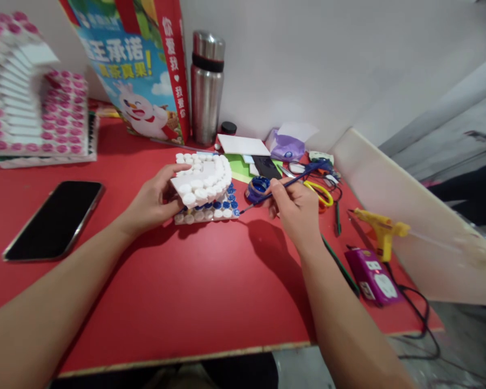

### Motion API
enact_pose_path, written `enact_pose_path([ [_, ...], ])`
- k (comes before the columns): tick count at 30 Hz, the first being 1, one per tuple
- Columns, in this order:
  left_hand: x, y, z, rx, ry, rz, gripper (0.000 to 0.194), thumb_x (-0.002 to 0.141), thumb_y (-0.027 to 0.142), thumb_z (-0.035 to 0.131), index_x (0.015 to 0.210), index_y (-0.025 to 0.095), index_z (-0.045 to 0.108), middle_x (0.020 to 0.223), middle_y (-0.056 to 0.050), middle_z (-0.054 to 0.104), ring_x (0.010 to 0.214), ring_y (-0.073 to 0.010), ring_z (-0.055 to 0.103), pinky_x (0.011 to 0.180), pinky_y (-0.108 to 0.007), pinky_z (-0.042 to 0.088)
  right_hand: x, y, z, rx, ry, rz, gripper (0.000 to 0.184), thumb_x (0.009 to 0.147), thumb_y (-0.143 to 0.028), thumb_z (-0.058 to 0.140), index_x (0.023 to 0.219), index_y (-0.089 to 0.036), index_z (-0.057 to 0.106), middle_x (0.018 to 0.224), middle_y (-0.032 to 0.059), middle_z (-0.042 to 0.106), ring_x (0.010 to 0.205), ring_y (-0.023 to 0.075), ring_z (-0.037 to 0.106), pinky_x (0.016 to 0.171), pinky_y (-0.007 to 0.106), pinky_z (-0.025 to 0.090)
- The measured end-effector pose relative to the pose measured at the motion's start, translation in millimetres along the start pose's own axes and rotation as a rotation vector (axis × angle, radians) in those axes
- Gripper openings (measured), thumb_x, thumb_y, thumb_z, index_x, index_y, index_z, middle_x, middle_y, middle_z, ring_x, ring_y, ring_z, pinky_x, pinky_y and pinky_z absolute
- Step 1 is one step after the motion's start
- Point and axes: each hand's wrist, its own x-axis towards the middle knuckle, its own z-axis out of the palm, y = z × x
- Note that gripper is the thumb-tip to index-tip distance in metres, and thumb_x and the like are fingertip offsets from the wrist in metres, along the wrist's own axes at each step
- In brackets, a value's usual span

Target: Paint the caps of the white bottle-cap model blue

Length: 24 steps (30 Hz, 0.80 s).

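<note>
My left hand [156, 197] grips the left edge of a small white model [204, 181] covered in round white pieces, tilted up over its base. Rows of round pieces line that base [206, 215], some white and some painted blue. In my right hand [294, 205] is a slim blue paintbrush [283, 187], pinched between thumb and fingers. Its dark tip is at the base's right corner, by a blue piece. Just behind the brush stands an open jar of blue paint [258, 188].
A phone [54, 220] lies at left, near a larger pink-and-white model [32, 102]. Behind stand a printed bag [141, 70] and a steel bottle [207, 89]. Yellow-handled scissors [322, 194], a yellow glue gun [383, 229] and a purple power box [375, 275] with cables occupy the right side.
</note>
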Motion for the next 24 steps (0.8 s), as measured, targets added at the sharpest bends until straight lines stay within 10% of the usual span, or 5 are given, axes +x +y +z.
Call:
enact_pose_path([
  [24,-0.2,-1.4,-0.5,-0.006,0.004,0.015,0.067,0.084,0.031,0.076,0.149,0.028,0.058,0.130,-0.013,0.068,0.103,-0.0322,0.072,0.088,-0.048,0.064,1.2,-1.4,0.7,0.021,-0.015,-0.026,0.036,0.101,-0.049,0.070,0.077,-0.022,0.067,0.060,-0.0015,0.069,0.042,0.0109,0.059,0.044,0.024,0.047],
])
